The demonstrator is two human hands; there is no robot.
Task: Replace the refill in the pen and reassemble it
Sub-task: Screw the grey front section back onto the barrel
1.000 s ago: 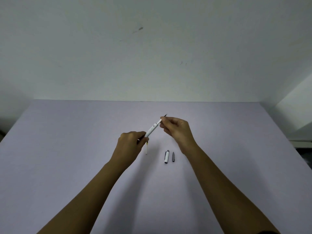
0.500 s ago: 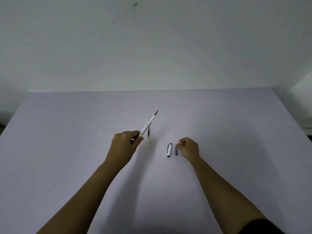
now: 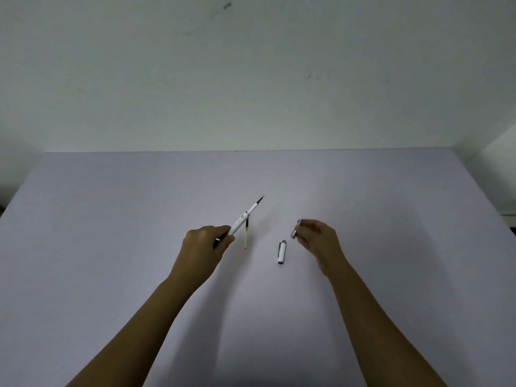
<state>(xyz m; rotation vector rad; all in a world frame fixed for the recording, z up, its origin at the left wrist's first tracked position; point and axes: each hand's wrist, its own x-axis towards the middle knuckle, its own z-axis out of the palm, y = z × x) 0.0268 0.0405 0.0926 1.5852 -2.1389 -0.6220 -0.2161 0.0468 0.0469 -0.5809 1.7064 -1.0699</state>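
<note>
Left hand (image 3: pixel 205 243) grips pen barrel (image 3: pixel 240 222); right hand (image 3: pixel 318 238) pinches, seemingly, grey tip (image 3: pixel 296 229).

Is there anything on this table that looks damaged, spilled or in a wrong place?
Nothing stands out. The spare refill and the pen cap lie loose on the table, simply mid-assembly.

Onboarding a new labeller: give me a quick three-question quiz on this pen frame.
1. True or false: the left hand holds the pen barrel with a refill tip sticking out.
2. What lies on the table beside that barrel?
A. the old refill
B. a spring
3. Fill in: the right hand grips the small grey ___.

Key: 1 true; 2 A; 3 tip piece.
</note>
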